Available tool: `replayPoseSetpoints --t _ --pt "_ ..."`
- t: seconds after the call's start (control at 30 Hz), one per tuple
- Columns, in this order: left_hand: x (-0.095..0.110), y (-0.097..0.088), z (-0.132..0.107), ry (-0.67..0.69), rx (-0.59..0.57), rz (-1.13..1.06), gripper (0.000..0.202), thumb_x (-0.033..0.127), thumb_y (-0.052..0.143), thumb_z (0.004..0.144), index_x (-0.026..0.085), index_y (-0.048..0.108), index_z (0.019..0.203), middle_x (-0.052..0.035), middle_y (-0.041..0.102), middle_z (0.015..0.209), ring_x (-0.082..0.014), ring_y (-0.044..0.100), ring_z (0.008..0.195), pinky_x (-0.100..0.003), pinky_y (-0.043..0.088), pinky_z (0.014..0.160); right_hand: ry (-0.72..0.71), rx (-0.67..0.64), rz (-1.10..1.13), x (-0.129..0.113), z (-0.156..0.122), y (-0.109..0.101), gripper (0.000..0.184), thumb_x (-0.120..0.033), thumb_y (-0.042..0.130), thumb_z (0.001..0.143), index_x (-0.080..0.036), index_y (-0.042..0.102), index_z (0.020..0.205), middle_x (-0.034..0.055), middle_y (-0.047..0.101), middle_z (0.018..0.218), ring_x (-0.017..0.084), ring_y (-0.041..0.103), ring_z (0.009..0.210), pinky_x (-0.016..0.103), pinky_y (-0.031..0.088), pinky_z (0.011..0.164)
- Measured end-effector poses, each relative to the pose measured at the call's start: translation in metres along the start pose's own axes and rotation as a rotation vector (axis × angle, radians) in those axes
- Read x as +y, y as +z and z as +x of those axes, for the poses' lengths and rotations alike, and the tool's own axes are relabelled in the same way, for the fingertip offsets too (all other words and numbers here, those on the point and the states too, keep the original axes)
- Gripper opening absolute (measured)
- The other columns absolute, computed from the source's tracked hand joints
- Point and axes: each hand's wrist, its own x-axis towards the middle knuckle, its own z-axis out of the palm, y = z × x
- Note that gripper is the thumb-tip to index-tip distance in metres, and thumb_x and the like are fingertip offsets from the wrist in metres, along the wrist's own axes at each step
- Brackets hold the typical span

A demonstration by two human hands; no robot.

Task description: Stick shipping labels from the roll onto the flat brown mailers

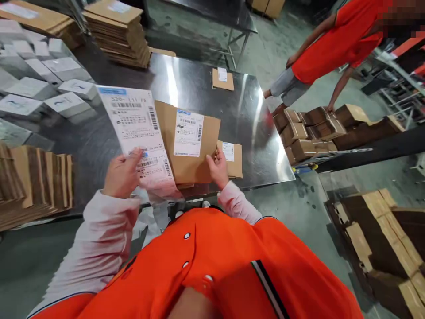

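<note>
- Orange button-fronted shirt (292, 266), one, sits nearest the camera, with two whitish long sleeves (109, 226).
- One dark, shiny metal table (262, 133) spans the middle; a second dark metal table (212, 13) stands beyond it.
- One co-worker in an orange-red top (335, 53) has one hand (330, 108) on a group of at least six brown cardboard boxes (303, 149), just beside the first table's right end.
- One heap of brown cardboard cartons (392, 217) lies low at the right; its count is unclear.
- Three brown cardboard piles (116, 31) stand at the left, two at the back and one near.
- At least ten white oblong boxes (66, 104) crowd the left side between those piles.
- Three flat brown cardboard packets, each with one white label, lie apart from the piles: the largest packet (195, 173) before the wearer, one (235, 166) at its right, one (223, 84) near the far edge.
- One long white printed paper strip (133, 124) overlaps the largest packet's left side.
- Two bare hands: the left hand (123, 173) grips the strip between thumb and fingers; the right hand (218, 167) pinches the largest packet's right edge.
- Three round white buttons (187, 235) show on the shirt.
</note>
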Motion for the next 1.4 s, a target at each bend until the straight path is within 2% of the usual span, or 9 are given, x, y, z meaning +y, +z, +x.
replayPoseSetpoints --t 0.13,0.23,0.37,0.5,0.63,0.73,0.97,1.2,1.4 --pt "0.001 -0.012 -0.021 0.005 -0.036 -0.318 0.048 0.050 0.086 0.062 0.023 0.070 0.097 -0.0066 0.077 0.099 -0.0299 0.071 0.097 -0.045 0.061 0.086 0.104 0.171 -0.057 0.018 0.031 -0.093 0.064 -0.040 0.045 0.093 -0.005 0.042 0.146 0.0190 0.055 0.143 0.021 0.057 0.129 0.039 0.045 0.112" --pt "-0.015 -0.018 -0.031 0.081 -0.025 -0.286 0.047 0.048 0.088 0.061 0.024 0.072 0.098 -0.0046 0.077 0.105 -0.0279 0.071 0.097 -0.043 0.060 0.089 0.229 0.177 -0.269 0.017 0.042 -0.123 0.065 -0.042 0.058 0.086 -0.006 0.051 0.139 0.0212 0.056 0.137 0.026 0.057 0.122 0.044 0.049 0.104" --pt "-0.034 -0.002 -0.047 0.030 -0.076 -0.144 0.059 0.059 0.088 0.052 0.017 0.073 0.092 -0.0086 0.078 0.098 -0.0261 0.071 0.087 -0.041 0.059 0.086 0.160 -0.247 -0.036 -0.011 0.018 -0.058 0.075 -0.043 0.081 0.064 -0.014 0.059 0.130 0.0148 0.064 0.124 0.022 0.063 0.100 0.038 0.055 0.090" --pt "-0.033 0.019 -0.059 -0.080 -0.228 -0.108 0.064 0.063 0.087 0.044 0.015 0.073 0.083 -0.0115 0.077 0.086 -0.0277 0.070 0.081 -0.040 0.058 0.079 0.053 -0.497 0.342 -0.038 -0.026 0.022 0.048 -0.051 0.072 0.076 -0.016 0.068 0.109 0.0085 0.073 0.105 0.019 0.067 0.088 0.032 0.057 0.078" --pt "-0.028 0.020 -0.056 -0.010 -0.002 -0.167 0.051 0.053 0.084 0.052 0.015 0.072 0.083 -0.0081 0.075 0.081 -0.0222 0.066 0.073 -0.033 0.056 0.071 0.054 -0.670 0.269 -0.052 -0.034 0.032 0.036 -0.043 0.072 0.080 -0.015 0.072 0.103 0.0061 0.077 0.100 0.019 0.070 0.089 0.032 0.059 0.083" --pt "-0.031 0.020 -0.054 -0.037 0.043 -0.148 0.038 0.048 0.080 0.055 0.016 0.070 0.073 -0.0057 0.070 0.070 -0.0193 0.062 0.063 -0.030 0.052 0.062 -0.035 -0.618 0.131 -0.068 -0.016 0.021 0.041 -0.037 0.075 0.080 -0.019 0.071 0.117 0.0038 0.076 0.110 0.018 0.072 0.094 0.031 0.058 0.089" --pt "-0.053 0.039 -0.048 -0.075 0.117 -0.164 0.043 0.055 0.077 0.058 0.017 0.055 0.054 0.0000 0.057 0.052 -0.0128 0.050 0.051 -0.025 0.041 0.050 -0.207 -0.616 -0.243 -0.091 0.015 0.022 0.017 -0.030 0.067 0.089 -0.017 0.078 0.091 0.0026 0.076 0.088 0.018 0.070 0.085 0.030 0.055 0.085" --pt "-0.060 0.027 -0.033 -0.350 -0.354 -0.331 0.062 0.041 0.095 0.043 0.013 0.074 0.094 -0.0136 0.077 0.098 -0.0295 0.071 0.089 -0.036 0.058 0.078 -0.216 -0.537 -0.537 -0.074 0.109 0.066 0.017 -0.031 0.068 0.085 -0.016 0.077 0.086 0.0070 0.069 0.110 0.021 0.061 0.114 0.035 0.045 0.107" --pt "-0.067 0.022 -0.032 -0.515 -0.359 -0.437 0.067 0.038 0.096 0.042 0.013 0.073 0.100 -0.0161 0.077 0.099 -0.0344 0.073 0.091 -0.042 0.060 0.077 -0.049 -0.456 -0.721 -0.052 0.167 0.103 0.022 -0.037 0.067 0.082 -0.020 0.078 0.090 0.0089 0.067 0.119 0.031 0.058 0.119 0.049 0.046 0.104"
